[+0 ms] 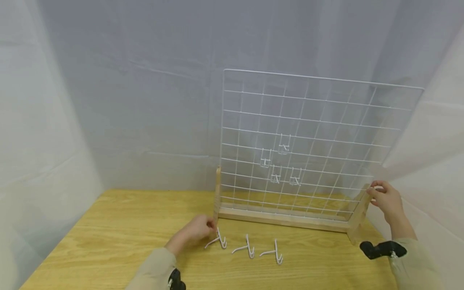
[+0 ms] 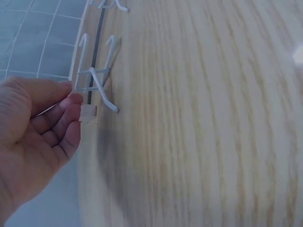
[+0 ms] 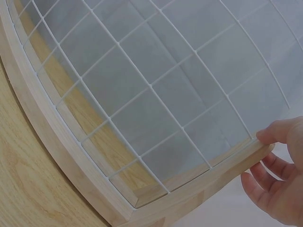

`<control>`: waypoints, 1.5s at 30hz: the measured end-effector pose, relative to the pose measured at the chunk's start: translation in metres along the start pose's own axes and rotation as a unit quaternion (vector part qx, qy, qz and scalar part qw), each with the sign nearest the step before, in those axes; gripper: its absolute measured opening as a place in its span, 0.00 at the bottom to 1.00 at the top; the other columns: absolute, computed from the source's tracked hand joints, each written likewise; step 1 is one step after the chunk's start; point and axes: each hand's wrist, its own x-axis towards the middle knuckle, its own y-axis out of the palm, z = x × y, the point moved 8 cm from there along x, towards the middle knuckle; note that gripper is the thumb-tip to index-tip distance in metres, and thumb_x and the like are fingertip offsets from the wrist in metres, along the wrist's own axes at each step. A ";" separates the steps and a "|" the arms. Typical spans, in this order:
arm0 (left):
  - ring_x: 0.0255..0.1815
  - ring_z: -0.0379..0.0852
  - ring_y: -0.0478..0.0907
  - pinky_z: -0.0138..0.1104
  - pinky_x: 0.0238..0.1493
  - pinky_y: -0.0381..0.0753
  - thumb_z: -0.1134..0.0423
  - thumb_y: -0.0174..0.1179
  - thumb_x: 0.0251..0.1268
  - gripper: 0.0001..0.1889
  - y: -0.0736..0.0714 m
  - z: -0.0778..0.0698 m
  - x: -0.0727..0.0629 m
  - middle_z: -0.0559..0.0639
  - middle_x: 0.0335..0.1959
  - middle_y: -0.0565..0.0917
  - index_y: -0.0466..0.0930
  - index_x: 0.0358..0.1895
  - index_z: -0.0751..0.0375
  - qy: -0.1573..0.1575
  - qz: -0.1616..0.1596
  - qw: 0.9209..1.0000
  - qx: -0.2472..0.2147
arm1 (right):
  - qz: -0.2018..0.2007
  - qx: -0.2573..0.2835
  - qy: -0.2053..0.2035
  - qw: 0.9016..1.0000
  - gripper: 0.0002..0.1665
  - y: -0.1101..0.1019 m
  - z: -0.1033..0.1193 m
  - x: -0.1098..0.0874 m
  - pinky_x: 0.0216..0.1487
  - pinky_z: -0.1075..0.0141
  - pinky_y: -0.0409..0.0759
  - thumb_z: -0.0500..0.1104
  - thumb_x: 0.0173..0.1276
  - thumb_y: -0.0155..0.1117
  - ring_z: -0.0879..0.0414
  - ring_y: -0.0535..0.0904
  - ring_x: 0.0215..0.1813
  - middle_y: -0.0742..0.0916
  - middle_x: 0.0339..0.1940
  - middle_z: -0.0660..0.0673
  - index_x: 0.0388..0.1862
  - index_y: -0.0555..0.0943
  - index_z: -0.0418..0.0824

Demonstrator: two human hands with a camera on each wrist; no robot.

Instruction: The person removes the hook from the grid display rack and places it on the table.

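A white wire grid panel (image 1: 326, 129) stands upright in a wooden stand (image 1: 282, 220). At the stand's lower left end, my left hand (image 1: 195, 228) pinches the wood between thumb and curled fingers. My right hand (image 1: 388, 201) grips the upper end of the right wooden upright (image 3: 203, 187), thumb on top and fingers beneath. Several white double-wire hooks (image 1: 284, 149) hang near the middle of the grid. Three more lie on the table: a left hook (image 1: 221, 240) close beside my left fingertips, a middle hook (image 1: 248, 247), and a right hook (image 1: 277, 254).
The wood-grain table (image 1: 137, 229) lies under the stand and the loose hooks. Pale cloth curtains (image 1: 152, 100) hang behind the table and along both sides. A black wrist mount (image 1: 383, 249) sits on the right sleeve.
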 end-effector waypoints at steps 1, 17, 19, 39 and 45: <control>0.28 0.42 0.70 0.34 0.30 0.72 0.74 0.58 0.51 0.01 -0.002 -0.002 0.001 0.49 0.25 0.77 0.76 0.28 0.70 0.002 -0.011 1.000 0.006 | -0.001 0.000 -0.001 1.000 0.16 0.000 0.000 0.000 0.30 0.74 0.78 0.41 0.69 0.50 0.70 0.72 0.29 0.76 0.32 0.52 0.47 0.66 0.29; 0.29 0.42 0.75 0.34 0.34 0.76 0.69 0.59 0.56 0.04 -0.023 -0.039 0.027 0.47 0.26 0.80 0.80 0.33 0.65 0.027 -0.100 0.994 0.035 | -0.004 0.006 0.005 1.000 0.15 0.001 -0.005 0.003 0.31 0.74 0.78 0.42 0.68 0.51 0.71 0.72 0.29 0.75 0.32 0.52 0.46 0.66 0.30; 0.29 0.43 0.76 0.35 0.34 0.77 0.67 0.59 0.58 0.05 -0.024 -0.042 0.028 0.48 0.26 0.80 0.80 0.35 0.65 0.024 -0.105 0.994 0.024 | -0.002 0.009 0.005 1.000 0.15 0.001 -0.005 0.004 0.31 0.74 0.78 0.42 0.68 0.51 0.70 0.72 0.29 0.75 0.32 0.52 0.46 0.66 0.31; 0.28 0.43 0.76 0.32 0.30 0.76 0.65 0.56 0.64 0.08 -0.040 -0.096 0.049 0.52 0.27 0.81 0.80 0.38 0.66 0.057 -0.132 0.989 -0.030 | -0.005 -0.001 0.006 1.000 0.17 0.000 -0.004 0.001 0.31 0.74 0.78 0.41 0.69 0.50 0.70 0.72 0.29 0.76 0.34 0.49 0.49 0.66 0.28; 0.28 0.41 0.75 0.32 0.31 0.76 0.63 0.56 0.64 0.08 -0.043 -0.112 0.054 0.48 0.26 0.80 0.81 0.38 0.65 0.055 -0.133 0.989 -0.023 | -0.003 0.001 -0.001 1.000 0.16 0.000 -0.002 0.001 0.32 0.73 0.79 0.42 0.69 0.50 0.70 0.72 0.30 0.75 0.35 0.49 0.48 0.66 0.30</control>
